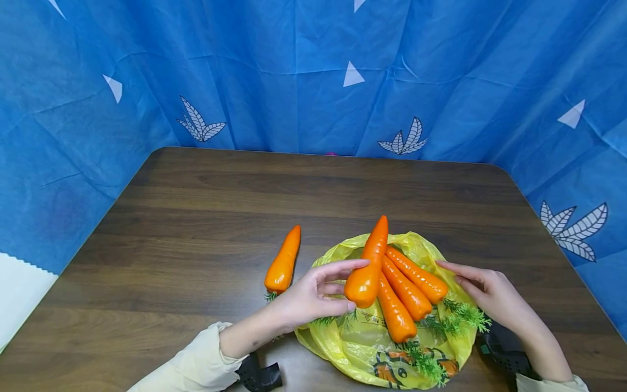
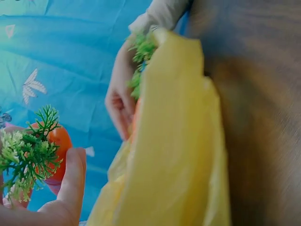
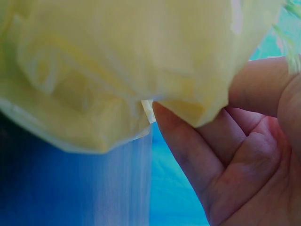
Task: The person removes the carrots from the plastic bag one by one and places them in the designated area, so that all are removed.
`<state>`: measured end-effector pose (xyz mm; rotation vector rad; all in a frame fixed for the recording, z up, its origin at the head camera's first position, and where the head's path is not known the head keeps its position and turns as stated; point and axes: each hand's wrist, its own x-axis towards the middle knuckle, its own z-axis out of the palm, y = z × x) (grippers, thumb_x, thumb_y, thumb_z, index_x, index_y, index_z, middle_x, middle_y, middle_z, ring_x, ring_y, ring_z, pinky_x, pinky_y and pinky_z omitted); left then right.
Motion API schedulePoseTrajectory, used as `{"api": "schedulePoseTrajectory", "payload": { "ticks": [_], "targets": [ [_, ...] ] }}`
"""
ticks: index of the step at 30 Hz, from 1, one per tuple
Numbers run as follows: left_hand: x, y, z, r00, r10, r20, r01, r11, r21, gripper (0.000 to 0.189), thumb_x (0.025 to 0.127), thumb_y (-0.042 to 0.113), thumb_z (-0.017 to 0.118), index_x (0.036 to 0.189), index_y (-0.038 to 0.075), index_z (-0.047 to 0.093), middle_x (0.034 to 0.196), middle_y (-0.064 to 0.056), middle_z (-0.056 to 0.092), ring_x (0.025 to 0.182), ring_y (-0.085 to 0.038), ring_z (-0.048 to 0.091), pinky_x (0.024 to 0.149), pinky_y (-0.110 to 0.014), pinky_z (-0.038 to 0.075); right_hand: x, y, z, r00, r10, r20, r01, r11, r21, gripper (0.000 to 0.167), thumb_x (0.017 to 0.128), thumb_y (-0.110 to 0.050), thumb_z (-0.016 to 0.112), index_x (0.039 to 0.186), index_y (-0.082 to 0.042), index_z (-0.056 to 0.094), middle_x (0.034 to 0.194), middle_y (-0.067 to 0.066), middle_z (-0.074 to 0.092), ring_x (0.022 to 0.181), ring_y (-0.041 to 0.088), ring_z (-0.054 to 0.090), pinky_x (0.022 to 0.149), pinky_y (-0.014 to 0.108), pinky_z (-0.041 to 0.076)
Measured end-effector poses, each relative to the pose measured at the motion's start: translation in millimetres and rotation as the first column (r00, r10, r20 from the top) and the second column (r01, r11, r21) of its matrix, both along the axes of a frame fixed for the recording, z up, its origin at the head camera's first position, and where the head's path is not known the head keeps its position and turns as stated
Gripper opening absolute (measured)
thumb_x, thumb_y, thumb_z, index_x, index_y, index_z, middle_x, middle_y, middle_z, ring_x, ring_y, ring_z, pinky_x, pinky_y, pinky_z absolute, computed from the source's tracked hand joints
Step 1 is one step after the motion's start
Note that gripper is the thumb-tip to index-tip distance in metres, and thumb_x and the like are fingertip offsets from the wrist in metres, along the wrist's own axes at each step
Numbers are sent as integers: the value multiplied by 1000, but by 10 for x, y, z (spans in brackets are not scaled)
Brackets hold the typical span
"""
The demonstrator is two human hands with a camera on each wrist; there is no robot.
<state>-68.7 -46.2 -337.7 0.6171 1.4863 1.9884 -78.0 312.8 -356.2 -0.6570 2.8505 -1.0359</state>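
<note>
My left hand (image 1: pixel 320 291) grips an orange carrot (image 1: pixel 367 277) by its thick end, between thumb and fingers, over the yellow plastic bag (image 1: pixel 352 354). The carrot's tip points away from me; its green leaves (image 2: pixel 30 160) show in the left wrist view. On the spread-out bag lie three more carrots (image 1: pixel 409 291) side by side, with leafy tops (image 1: pixel 455 316) toward the near right. My right hand (image 1: pixel 499 296) pinches the bag's right edge, and the yellow film (image 3: pixel 188 103) lies between its thumb and fingers in the right wrist view.
Another carrot (image 1: pixel 284 261) lies on the dark wooden table (image 1: pixel 196 218), left of the bag, its leaves partly behind my left hand. A blue patterned curtain (image 1: pixel 294 81) hangs round the table's far and side edges. Black wrist devices (image 1: pixel 259 373) sit under both wrists.
</note>
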Motion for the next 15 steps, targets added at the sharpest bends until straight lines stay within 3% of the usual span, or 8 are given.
{"api": "schedulePoseTrajectory", "payload": {
  "ticks": [5, 10, 15],
  "targets": [
    [-64, -129, 79, 997, 47, -58, -46, 999, 25, 62, 84, -6, 62, 141, 8, 42, 135, -13, 45, 111, -29, 54, 86, -38, 48, 4, -1, -2, 1000, -3, 2, 3, 1000, 2, 40, 91, 6, 54, 128, -10, 59, 57, -13, 37, 38, 4, 31, 36, 23, 33],
    [-148, -358, 126, 982, 131, -136, -132, 991, 2, 62, 84, -7, 63, 141, 5, 41, 135, -16, 45, 115, -31, 51, 90, -38, 46, -1, -2, -7, 1000, -3, -3, 3, 1000, 4, 41, 90, 7, 55, 127, -9, 59, 58, -13, 37, 38, 4, 31, 36, 22, 33],
    [-192, -636, 113, 973, 199, -114, -201, 980, -7, 63, 86, -5, 63, 142, 6, 39, 136, -18, 43, 116, -32, 50, 90, -38, 45, -8, 0, -8, 1000, 1, -3, -1, 1000, 3, 41, 91, 7, 54, 127, -9, 59, 58, -13, 37, 38, 4, 32, 36, 22, 33]
  ]
}}
